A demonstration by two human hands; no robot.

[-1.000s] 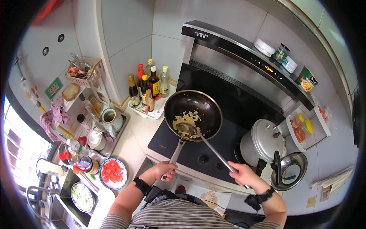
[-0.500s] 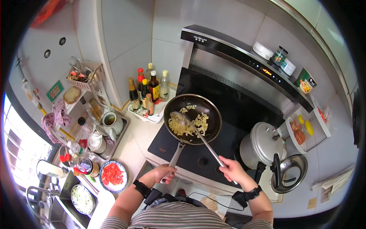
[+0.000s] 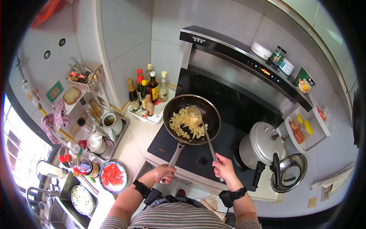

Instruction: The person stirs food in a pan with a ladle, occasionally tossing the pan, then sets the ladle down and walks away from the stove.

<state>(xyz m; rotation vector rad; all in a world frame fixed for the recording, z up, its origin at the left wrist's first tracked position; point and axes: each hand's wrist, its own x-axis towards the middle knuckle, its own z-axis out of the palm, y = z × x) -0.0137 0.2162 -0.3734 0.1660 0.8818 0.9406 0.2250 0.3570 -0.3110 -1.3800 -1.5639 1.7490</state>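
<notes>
A dark frying pan (image 3: 210, 108) sits on the black stove top, and my left hand (image 3: 163, 174) is wrapped round its grey handle. Pale yellow chopped pieces (image 3: 178, 124) are heaped in the pan's lower left and middle. My right hand (image 3: 224, 168) grips the long metal handle of a ladle (image 3: 195, 116). The ladle's round bowl lies among the pieces, right of the pan's centre, and hides some of them.
Sauce bottles (image 3: 144, 93) stand on a white tray behind the pan's left. A pressure cooker (image 3: 259, 145) is at the right. Chopped red pieces fill a plate (image 3: 125, 179) at left; a bowl (image 3: 92, 206) of pale green pieces rests at the sink. The range hood (image 3: 248, 61) hangs above.
The ladle's bowl has swung right across the pan, shifting the pieces. My right hand has moved left and slightly up. My left hand stays on the pan handle.
</notes>
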